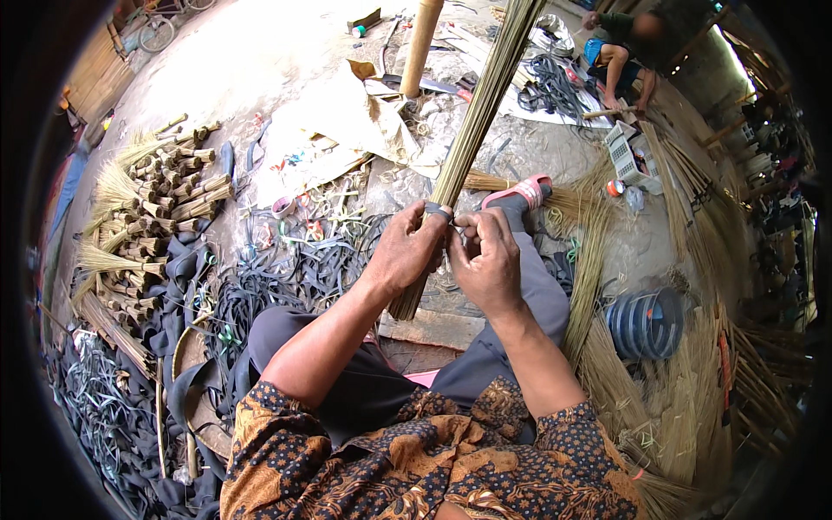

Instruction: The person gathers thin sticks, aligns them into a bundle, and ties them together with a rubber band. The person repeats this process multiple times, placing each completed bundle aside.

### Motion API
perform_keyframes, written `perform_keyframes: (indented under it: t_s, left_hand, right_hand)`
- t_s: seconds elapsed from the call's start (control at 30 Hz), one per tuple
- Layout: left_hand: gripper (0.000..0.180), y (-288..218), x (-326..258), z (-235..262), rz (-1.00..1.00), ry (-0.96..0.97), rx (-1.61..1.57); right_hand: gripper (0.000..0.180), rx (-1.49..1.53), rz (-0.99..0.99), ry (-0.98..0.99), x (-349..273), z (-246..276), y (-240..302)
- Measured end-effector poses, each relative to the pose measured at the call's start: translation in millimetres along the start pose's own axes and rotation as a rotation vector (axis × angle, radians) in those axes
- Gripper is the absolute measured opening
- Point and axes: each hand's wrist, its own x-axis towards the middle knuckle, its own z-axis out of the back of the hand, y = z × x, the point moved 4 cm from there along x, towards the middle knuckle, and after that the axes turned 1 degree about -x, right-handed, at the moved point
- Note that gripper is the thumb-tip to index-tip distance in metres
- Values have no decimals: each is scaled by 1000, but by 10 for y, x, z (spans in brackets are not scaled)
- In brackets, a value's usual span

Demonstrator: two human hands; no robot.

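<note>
A long bundle of thin straw-coloured sticks (482, 117) slants up and away in front of me, its cut butt end low between my knees. My left hand (407, 245) is wrapped round the bundle near its lower part. Around it there sits a dark rubber strip (438, 210), just above my left thumb. Close on the right, my right hand (487, 258) has its fingers pinched at the strip's side, by the bundle. The fingertips partly hide what they grip, but the strip seems to run into them.
Tied stick bundles (160, 208) are heaped at the left. Dark rubber strips (286, 269) lie tangled on the ground. At right are loose sticks (633, 390), a blue plastic container (643, 323) and a white crate (633, 158). Another person (620, 56) sits at the far right.
</note>
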Motion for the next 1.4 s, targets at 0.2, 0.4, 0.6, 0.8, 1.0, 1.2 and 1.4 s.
perform_keyframes:
  t_s: [0.2, 0.4, 0.6, 0.8, 1.0, 1.2, 1.4]
  left_hand:
    - [32, -32, -23, 2, -218, -47, 206]
    - [27, 0, -35, -27, -34, 125, -6]
    - [28, -35, -74, -55, -212, 93, -79]
    - [46, -265, -143, -210, -576, -35, 425]
    - [27, -304, 33, -214, -56, 137, -457]
    - [33, -376, -70, -496, -80, 512, -650]
    - [35, -626, -11, -408, -135, 204, -441]
  right_hand:
    - [25, -232, 179, -79, 62, -17, 112]
    - [17, -337, 188, -16, 150, 117, 77]
    - [26, -23, 55, 123, 88, 250, -114]
    - [43, 837, -477, 379, -550, -62, -63]
    - [28, 643, -583, 523, -843, -126, 48]
    - [21, 1643, -894, 903, -1082, -24, 72]
    - [70, 926, -461, 813, -1209, -22, -552]
